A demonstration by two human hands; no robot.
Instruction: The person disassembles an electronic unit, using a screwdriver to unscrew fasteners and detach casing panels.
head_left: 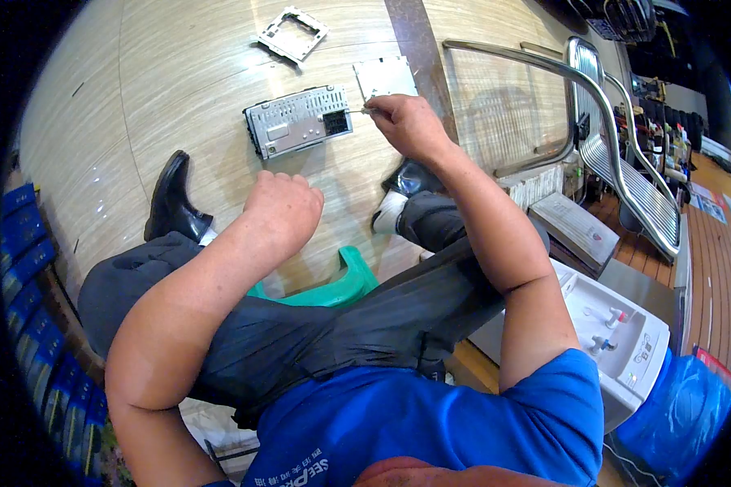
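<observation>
A silver metal car stereo unit (280,122) lies on the tiled floor, with slotted vents and a dark square opening at its right end. Beside that end, my right hand (410,126) has its thumb and fingers pinched on a small thin piece, too small to name. A flat metal plate (384,75) lies just beyond this hand. Nearer to me than the unit, my left hand (283,204) is curled closed, apart from it; whatever its fingers hold, if anything, is hidden. Farther off sits an open rectangular metal frame (283,52).
A green plastic stool (333,294) shows beneath my legs, between my black shoes (173,199). On the right stand a metal-tube chair (613,101), a flat box (577,229) and a white water dispenser (625,349). Blue boxes (26,264) line the left edge.
</observation>
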